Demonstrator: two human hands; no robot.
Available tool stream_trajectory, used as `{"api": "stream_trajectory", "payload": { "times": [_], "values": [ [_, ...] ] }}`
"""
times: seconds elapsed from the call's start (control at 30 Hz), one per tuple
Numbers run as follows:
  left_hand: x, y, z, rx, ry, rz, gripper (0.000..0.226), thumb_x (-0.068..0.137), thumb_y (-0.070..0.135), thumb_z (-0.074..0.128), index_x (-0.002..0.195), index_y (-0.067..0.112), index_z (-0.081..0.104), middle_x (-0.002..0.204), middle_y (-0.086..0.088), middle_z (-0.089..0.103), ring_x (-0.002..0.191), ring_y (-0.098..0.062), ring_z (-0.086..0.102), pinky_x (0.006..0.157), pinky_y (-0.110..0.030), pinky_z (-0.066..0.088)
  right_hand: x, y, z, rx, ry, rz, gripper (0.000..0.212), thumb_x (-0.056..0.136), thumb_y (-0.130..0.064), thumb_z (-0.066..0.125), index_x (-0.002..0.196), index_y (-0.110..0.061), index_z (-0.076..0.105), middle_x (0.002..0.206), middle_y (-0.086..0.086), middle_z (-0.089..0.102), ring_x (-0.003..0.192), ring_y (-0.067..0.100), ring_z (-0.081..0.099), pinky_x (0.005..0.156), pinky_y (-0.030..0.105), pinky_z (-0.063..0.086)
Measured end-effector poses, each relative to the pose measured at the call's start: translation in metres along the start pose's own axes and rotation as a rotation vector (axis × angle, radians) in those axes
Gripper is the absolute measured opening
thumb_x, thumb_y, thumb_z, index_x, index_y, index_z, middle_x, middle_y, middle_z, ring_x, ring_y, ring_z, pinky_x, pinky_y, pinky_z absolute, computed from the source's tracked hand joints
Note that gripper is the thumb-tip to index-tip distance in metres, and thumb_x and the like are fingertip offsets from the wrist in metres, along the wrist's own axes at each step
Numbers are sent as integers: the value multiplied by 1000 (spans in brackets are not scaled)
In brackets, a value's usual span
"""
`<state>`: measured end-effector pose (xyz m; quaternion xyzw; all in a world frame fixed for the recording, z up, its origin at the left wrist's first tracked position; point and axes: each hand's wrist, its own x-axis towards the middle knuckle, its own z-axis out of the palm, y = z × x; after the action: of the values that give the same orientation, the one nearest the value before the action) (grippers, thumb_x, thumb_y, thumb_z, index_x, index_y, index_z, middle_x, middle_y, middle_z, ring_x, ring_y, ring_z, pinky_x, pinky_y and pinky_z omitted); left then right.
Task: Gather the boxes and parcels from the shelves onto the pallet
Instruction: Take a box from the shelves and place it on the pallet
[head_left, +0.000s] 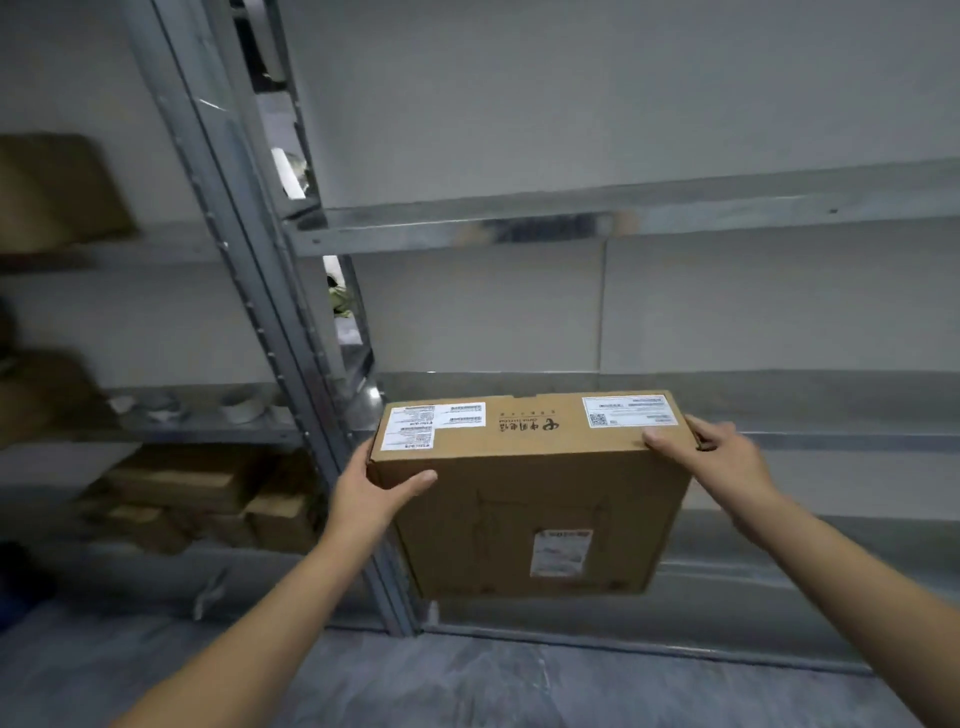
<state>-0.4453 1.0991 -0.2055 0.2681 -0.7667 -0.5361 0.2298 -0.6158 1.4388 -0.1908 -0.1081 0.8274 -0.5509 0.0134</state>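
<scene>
A person's two bare arms reach forward from the bottom of the view, holding a flat brown cardboard box (530, 499) in front of grey metal shelving. The box is in the air, clear of the shelves, tilted so one broad face and one narrow edge face the camera.

The left hand (371, 486) grips the box's left side: the thumb lies across the broad face near the upper left corner, and the other fingers wrap behind, out of sight. The right hand (719, 457) clasps the upper right corner — thumb pressed flat on the edge, the remaining fingers curled round the far side, close together.

The narrow edge carries a white shipping label (434, 423) on the left, printed characters in the middle and a second white label (631, 410) with a square code on the right. A smaller sticker (561, 553) sits low on the broad face. The print is too small to read.

Behind the box, the bay's shelf boards (623, 218) run level across the frame. A perforated steel upright (249, 249) slants down the middle-left. To its left — blurred — another bay holds more brown boxes (197, 493) stacked on a low shelf and one carton (57, 192) higher up. A grey floor (467, 686) fills the bottom.
</scene>
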Motion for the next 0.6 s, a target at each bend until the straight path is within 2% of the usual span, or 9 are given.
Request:
{"api": "stream_trajectory", "payload": {
  "times": [0.07,0.13,0.2,0.27,0.3,0.37,0.5,0.6],
  "values": [
    [-2,13,-18,-12,56,13,78,63,29,88,130,31,49,122,11,61,116,-14,54,100,-42,48,8,-17,0,31,-81,-34,58,71,-45,80,125,-35,62,106,4,50,96,15,57,78,24,40],
    [0,26,-35,-34,134,34,81,66,26,87,137,29,48,128,4,60,122,-19,54,101,-48,48,15,-29,1,82,-141,-70,65,69,-33,85,129,-34,59,109,5,48,104,20,54,86,29,41],
    [0,44,-51,-62,196,77,79,67,28,86,137,28,48,127,3,62,120,-20,56,97,-44,51,20,-41,2,126,-195,-103,71,68,-20,86,131,-34,56,108,3,47,105,20,52,86,29,46],
    [1,68,-66,-112,239,141,75,65,36,84,133,29,52,122,6,65,113,-16,60,87,-32,54,27,-60,3,157,-215,-159,67,70,-16,85,128,-36,57,107,1,48,102,17,53,76,20,46],
    [1,84,-72,-148,249,178,72,64,41,83,130,32,55,117,10,66,108,-11,63,79,-26,55,32,-72,1,168,-205,-201,63,72,-19,84,126,-36,59,107,2,49,101,14,53,74,16,43],
    [4,122,-85,-219,273,278,64,64,49,81,123,39,58,108,16,69,97,-4,67,67,-18,55,42,-104,-8,212,-177,-300,55,72,-28,82,123,-36,62,106,2,50,102,15,54,78,18,42],
    [7,193,-104,-266,286,458,60,71,59,73,124,35,59,110,14,69,97,-1,67,74,-20,56,58,-168,-38,319,-95,-465,55,65,-52,76,116,-34,69,107,2,48,105,13,56,89,23,43],
    [3,240,-119,-360,237,562,48,76,59,69,119,40,61,112,16,69,95,5,66,72,-12,53,60,-224,-67,471,-81,-582,59,64,-61,77,115,-32,70,117,1,46,111,8,55,90,23,46]
  ]
}}
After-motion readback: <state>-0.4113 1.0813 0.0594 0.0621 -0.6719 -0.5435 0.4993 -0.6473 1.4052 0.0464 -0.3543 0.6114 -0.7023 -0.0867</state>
